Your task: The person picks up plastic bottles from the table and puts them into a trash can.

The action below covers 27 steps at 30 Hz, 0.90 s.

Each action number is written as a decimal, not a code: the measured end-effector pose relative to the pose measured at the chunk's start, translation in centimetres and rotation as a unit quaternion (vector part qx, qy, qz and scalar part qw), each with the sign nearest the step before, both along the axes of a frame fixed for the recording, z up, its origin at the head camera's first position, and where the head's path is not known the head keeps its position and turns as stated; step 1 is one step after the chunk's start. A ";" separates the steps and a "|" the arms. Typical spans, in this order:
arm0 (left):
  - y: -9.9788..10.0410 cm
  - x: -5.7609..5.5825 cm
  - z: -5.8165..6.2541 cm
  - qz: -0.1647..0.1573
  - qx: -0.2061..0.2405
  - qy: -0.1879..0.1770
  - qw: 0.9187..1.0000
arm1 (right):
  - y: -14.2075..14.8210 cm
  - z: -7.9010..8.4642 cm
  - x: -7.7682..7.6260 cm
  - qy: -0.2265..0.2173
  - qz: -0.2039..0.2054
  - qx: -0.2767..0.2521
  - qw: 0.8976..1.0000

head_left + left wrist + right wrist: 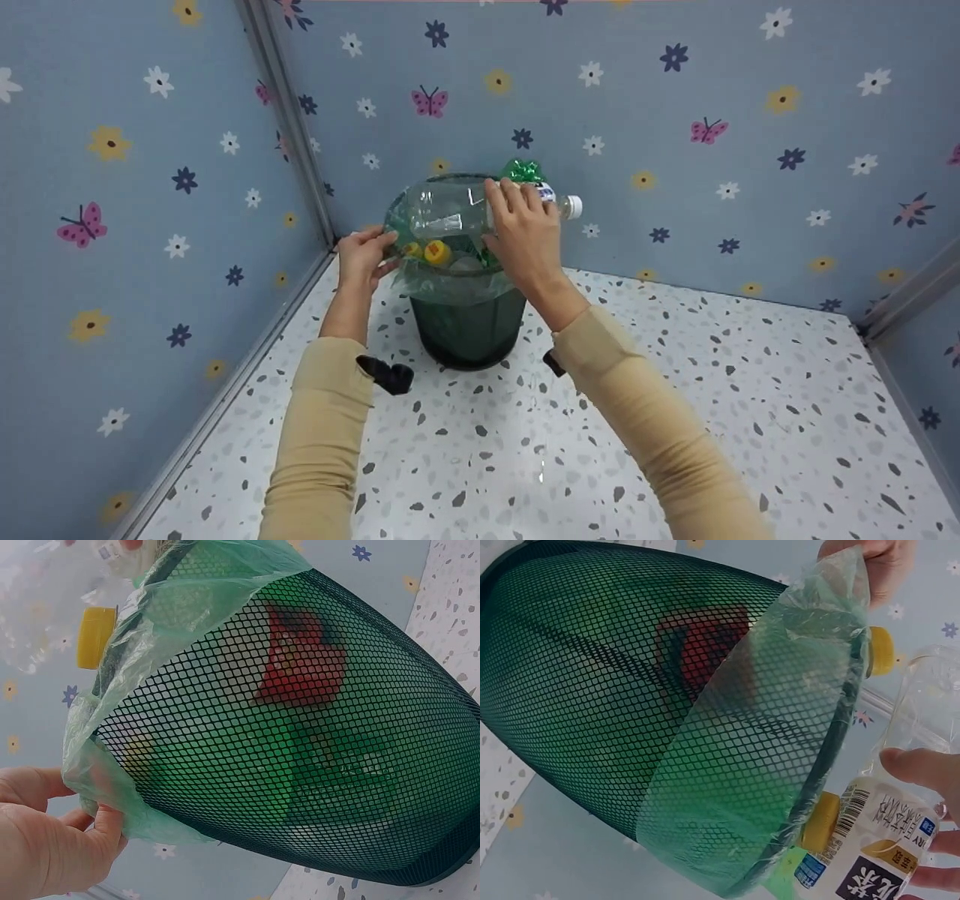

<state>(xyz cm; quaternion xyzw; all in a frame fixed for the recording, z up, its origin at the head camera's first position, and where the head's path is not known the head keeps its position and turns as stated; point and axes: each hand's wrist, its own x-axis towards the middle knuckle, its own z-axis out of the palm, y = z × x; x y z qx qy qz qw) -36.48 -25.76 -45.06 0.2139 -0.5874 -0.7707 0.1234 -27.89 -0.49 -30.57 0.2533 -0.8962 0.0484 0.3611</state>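
Note:
A dark green mesh bin [469, 326] is lined with a thin green plastic bag [187, 630] folded over its rim. At the left of the rim, my left hand [364, 259] pinches the bag's edge between thumb and fingers. My right hand [527, 232] grips a clear plastic bottle [442, 210] with a white cap [574, 207] and a white printed label [881, 832]. The bottle lies sideways over the bin's opening, cap to the right. Inside the bin are bottles with yellow caps [437, 253]. A red item [304, 664] shows through the mesh.
A shiny green lobed piece [523, 169], like a bottle's base, sticks up at the bin's back right. Behind the bin stand flower-patterned blue walls [637, 112] meeting at a corner. The speckled white floor [675, 375] spreads around the bin.

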 end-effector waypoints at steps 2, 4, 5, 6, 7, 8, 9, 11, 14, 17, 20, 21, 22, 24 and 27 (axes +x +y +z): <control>-0.1 -0.4 -0.2 0.005 -0.005 -0.009 1.000 | -0.3 0.0 -0.1 0.003 -0.013 0.015 1.000; -0.8 -1.4 -1.3 0.001 0.004 0.005 1.000 | -0.5 0.0 -0.2 0.007 -0.026 0.033 0.999; -1.7 -3.1 -3.0 0.001 0.009 0.004 1.000 | -0.6 0.0 -0.2 0.006 -0.031 0.040 0.999; -2.8 -5.1 -5.2 0.000 0.018 0.007 1.000 | -0.7 0.1 -0.2 0.004 -0.037 0.047 0.998; -2.1 -3.8 -3.6 0.000 0.015 0.005 1.000 | -0.8 0.1 -0.2 -0.003 -0.042 0.055 0.998; -1.6 -3.0 -2.9 0.005 0.014 0.008 1.000 | -0.8 0.1 -0.2 -0.006 -0.046 0.061 0.997; -1.3 -2.5 -2.3 0.007 0.015 0.008 1.000 | -0.9 0.0 -0.3 -0.010 -0.048 0.064 0.997; -1.7 -3.8 -3.8 0.018 -0.002 0.007 1.000 | -0.9 -0.1 -0.4 -0.018 -0.048 0.065 0.997; -1.8 -4.1 -3.6 0.015 -0.008 -0.013 1.000 | -0.9 -0.6 -0.7 -0.020 -0.033 0.059 0.997; -2.0 -3.7 -3.4 -0.012 0.027 0.009 1.000 | -0.8 -1.2 -0.9 -0.017 -0.018 0.059 0.998; -0.3 -0.5 -0.4 -0.019 0.028 0.022 0.999 | -0.6 -1.8 -1.2 -0.021 -0.006 0.056 0.998; 0.7 1.3 1.5 -0.024 0.027 0.015 0.999 | -0.6 -1.9 -1.2 -0.023 -0.004 0.054 0.998; 1.5 2.7 3.1 -0.023 0.021 0.008 0.999 | -0.5 -2.0 -1.2 -0.029 0.000 0.050 0.998; 3.4 5.8 6.9 -0.021 -0.003 -0.040 0.999 | -0.4 -2.2 -1.3 -0.034 0.005 0.042 0.999; 4.1 7.5 8.7 -0.030 0.011 -0.040 0.999 | -0.1 -2.5 -1.3 -0.039 0.008 0.036 0.999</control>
